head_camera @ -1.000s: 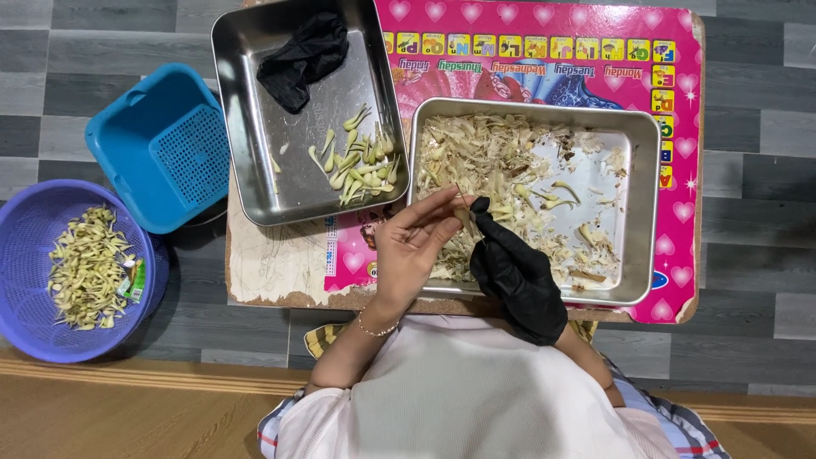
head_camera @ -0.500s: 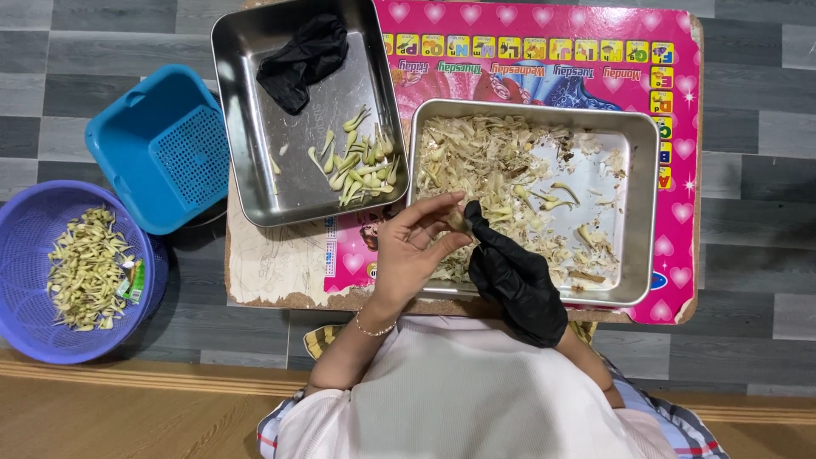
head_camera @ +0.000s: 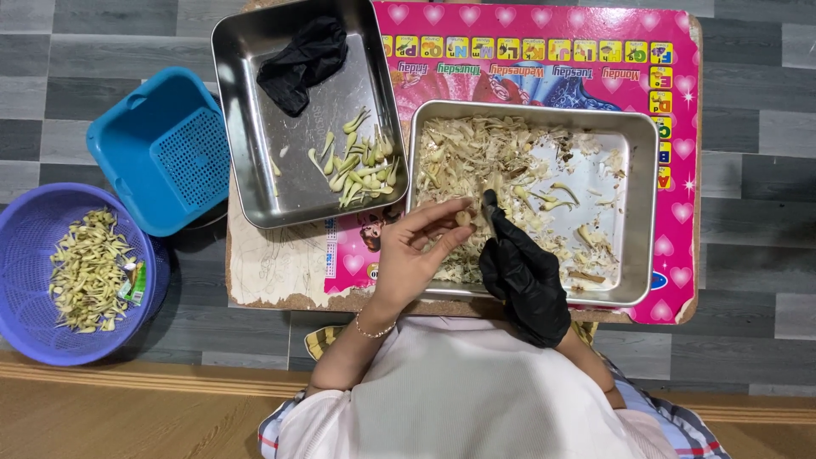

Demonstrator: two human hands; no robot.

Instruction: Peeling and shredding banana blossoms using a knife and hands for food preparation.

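My bare left hand (head_camera: 411, 255) and my black-gloved right hand (head_camera: 520, 274) meet over the near left corner of a steel tray (head_camera: 639, 212) full of pale shredded husks and scraps. Both pinch one small pale piece (head_camera: 465, 218) between their fingertips. To the left lies a second steel tray (head_camera: 255, 153) holding a small heap of yellowish peeled pieces (head_camera: 357, 166) and a crumpled black glove (head_camera: 302, 61).
Both trays rest on a low pink table (head_camera: 544, 59) with a worn near left corner. On the grey floor to the left stand a blue square basket (head_camera: 161, 149) and a purple round basket (head_camera: 25, 246) holding pale scraps. A wooden strip runs along the bottom.
My two hands have shifted slightly while working the small piece between the fingertips. Trays and baskets have not moved.
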